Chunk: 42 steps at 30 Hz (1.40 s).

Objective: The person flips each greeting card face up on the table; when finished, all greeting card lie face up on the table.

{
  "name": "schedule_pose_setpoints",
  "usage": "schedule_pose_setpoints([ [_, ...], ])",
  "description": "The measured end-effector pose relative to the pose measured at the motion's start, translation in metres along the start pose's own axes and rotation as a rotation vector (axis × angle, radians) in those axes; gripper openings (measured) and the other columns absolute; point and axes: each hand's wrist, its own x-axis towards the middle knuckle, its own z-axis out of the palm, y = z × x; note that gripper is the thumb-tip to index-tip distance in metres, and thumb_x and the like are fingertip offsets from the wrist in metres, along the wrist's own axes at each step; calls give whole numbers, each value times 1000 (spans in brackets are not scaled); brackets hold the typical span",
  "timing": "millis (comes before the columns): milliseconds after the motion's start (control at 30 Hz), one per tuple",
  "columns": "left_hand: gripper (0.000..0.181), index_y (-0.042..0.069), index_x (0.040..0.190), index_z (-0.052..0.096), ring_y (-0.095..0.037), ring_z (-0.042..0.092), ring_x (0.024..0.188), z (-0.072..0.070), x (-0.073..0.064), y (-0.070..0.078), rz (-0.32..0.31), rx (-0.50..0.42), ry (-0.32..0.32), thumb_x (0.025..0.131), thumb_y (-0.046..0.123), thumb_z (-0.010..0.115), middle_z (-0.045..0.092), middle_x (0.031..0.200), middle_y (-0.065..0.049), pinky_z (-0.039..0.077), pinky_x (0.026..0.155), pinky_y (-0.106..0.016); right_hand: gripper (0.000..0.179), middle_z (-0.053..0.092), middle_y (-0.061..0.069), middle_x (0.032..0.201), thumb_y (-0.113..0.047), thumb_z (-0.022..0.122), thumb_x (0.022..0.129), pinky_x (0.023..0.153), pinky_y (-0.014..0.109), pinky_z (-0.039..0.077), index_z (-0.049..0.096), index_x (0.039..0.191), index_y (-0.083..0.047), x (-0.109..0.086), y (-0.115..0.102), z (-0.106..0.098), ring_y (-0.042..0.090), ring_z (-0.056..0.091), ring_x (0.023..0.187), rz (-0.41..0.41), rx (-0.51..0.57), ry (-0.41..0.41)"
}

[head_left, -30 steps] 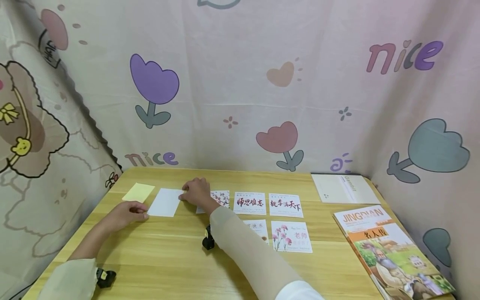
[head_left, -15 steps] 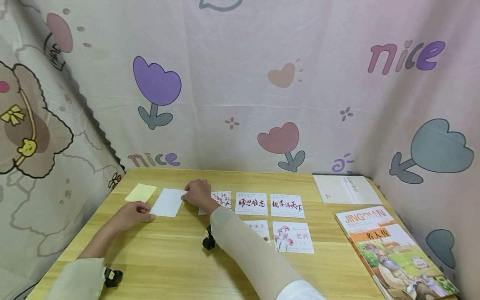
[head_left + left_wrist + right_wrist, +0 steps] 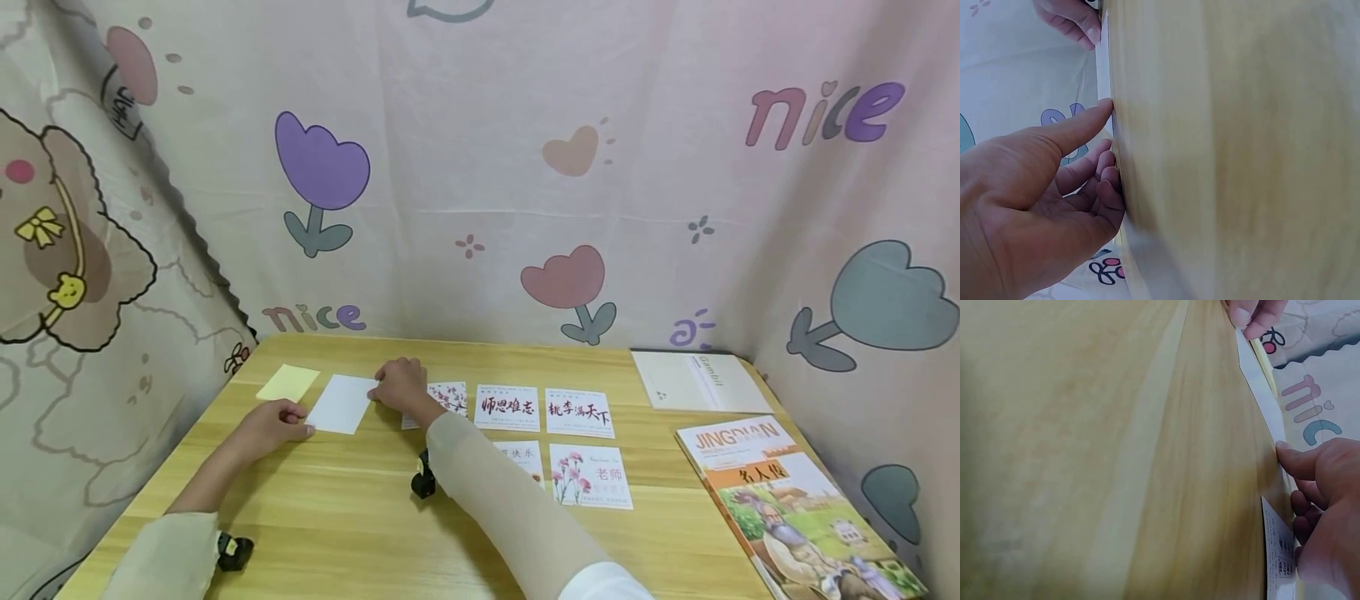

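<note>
A blank white card (image 3: 341, 403) lies flat on the wooden table (image 3: 337, 517). My left hand (image 3: 273, 421) rests at its near left corner, index finger straight against the card's edge (image 3: 1104, 75), other fingers (image 3: 1100, 187) loosely curled. My right hand (image 3: 401, 386) rests at the card's right edge, its thumb tip (image 3: 1288, 453) touching the white card (image 3: 1260, 387), fingers loosely curled over a flowered card (image 3: 450, 397). Neither hand lifts the card.
A yellow sticky note (image 3: 288, 382) lies left of the white card. Printed cards (image 3: 507, 407) (image 3: 579, 412) (image 3: 592, 475) lie in two rows to the right. A white booklet (image 3: 697, 380) and a colourful book (image 3: 787, 500) sit at the right edge. Patterned curtains enclose the table.
My left hand has edged slightly closer to the card's near corner. The right hand and the card stay in place; the view has drifted a little.
</note>
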Motion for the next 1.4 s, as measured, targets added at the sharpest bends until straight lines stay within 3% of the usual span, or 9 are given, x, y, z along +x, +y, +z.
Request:
schedule_pose_setpoints([
  [300,45,-8,112,61,-25,58,91,2,2,6,-18,31,40,91,29,75,64,104,-18,47,78,-36,28,64,-13,112,-44,77,88,98,29,37,75,113,-31,1,4,1,12,49,106,-26,27,6],
  [567,37,-8,107,62,-26,57,89,4,4,10,-34,33,60,90,22,75,64,99,-16,45,76,-35,32,67,-10,112,-38,76,90,107,35,36,73,120,-24,5,18,-9,15,51,116,-131,187,-88],
  [867,42,-10,112,61,-29,58,92,4,2,19,-51,22,48,90,23,75,64,104,-21,47,79,-38,36,68,-11,120,-41,75,90,109,32,37,73,122,-25,9,24,-7,13,52,121,-182,82,-94],
  [1400,44,-13,114,59,-37,60,98,8,4,25,-105,28,65,90,20,74,62,112,-29,49,86,-51,29,70,-13,115,-41,74,91,111,34,36,75,116,-26,10,26,-6,14,52,121,-205,71,-96],
])
